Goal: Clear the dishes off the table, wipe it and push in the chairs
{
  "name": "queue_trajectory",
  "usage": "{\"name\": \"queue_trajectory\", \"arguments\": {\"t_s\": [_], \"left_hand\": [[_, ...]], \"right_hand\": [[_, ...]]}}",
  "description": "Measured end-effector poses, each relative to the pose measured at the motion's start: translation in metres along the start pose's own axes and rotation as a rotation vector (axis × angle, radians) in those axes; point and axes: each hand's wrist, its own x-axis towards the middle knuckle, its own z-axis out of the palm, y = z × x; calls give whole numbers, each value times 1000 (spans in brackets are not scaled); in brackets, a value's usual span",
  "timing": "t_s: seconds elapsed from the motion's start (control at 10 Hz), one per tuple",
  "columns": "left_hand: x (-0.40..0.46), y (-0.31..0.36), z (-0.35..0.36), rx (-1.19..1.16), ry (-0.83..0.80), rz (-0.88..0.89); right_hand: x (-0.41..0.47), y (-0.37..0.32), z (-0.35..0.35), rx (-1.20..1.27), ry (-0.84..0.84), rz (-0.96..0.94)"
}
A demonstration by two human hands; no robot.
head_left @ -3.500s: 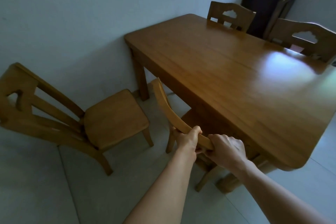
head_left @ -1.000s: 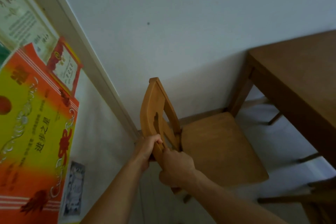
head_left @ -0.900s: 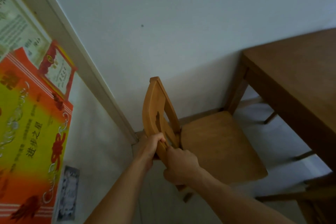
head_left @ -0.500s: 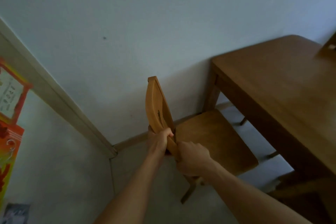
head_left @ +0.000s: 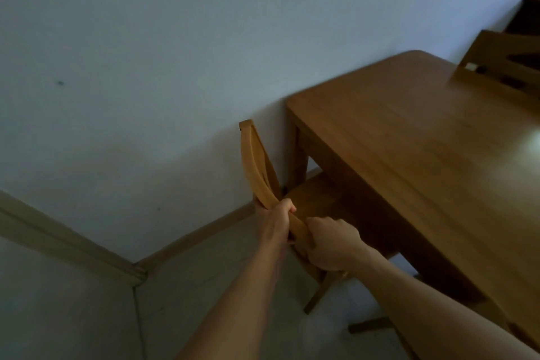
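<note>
1. Wooden table (head_left: 423,155) – one, its top bare.
2. Two chairs: near chair (head_left: 257,166) with seat partly under the table, far chair (head_left: 502,67) beyond.
3. Left hand (head_left: 276,221) and right hand (head_left: 330,242) – both clenched on the near chair's backrest.

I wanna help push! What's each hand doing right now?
Left hand: closed on the chair back.
Right hand: closed on the same chair back, lower down.

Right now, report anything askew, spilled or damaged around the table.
Nothing stands out. The table shows no spill or damage. Both hands, left hand and right hand, grip the chair backrest, its seat partly under the table.
</note>
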Motion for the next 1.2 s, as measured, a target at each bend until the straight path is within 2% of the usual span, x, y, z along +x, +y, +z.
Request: {"name": "queue_trajectory", "arguments": {"t_s": [0.2,0.5,0.7,1.0,1.2], "left_hand": [[9,-4,63,-14,-75,-3],[22,4,109,32,-3,5],[17,4,105,72,-64,-21],[-52,-33,80,124,-214,-80],[-141,-62,40,23,-143,48]], "right_hand": [[11,56,-20,28,9,68],[31,94,-32,63,28,53],[26,92,-22,65,101,77],[-21,86,-19,60,145,108],[-104,89,1,111,279,2]]}}
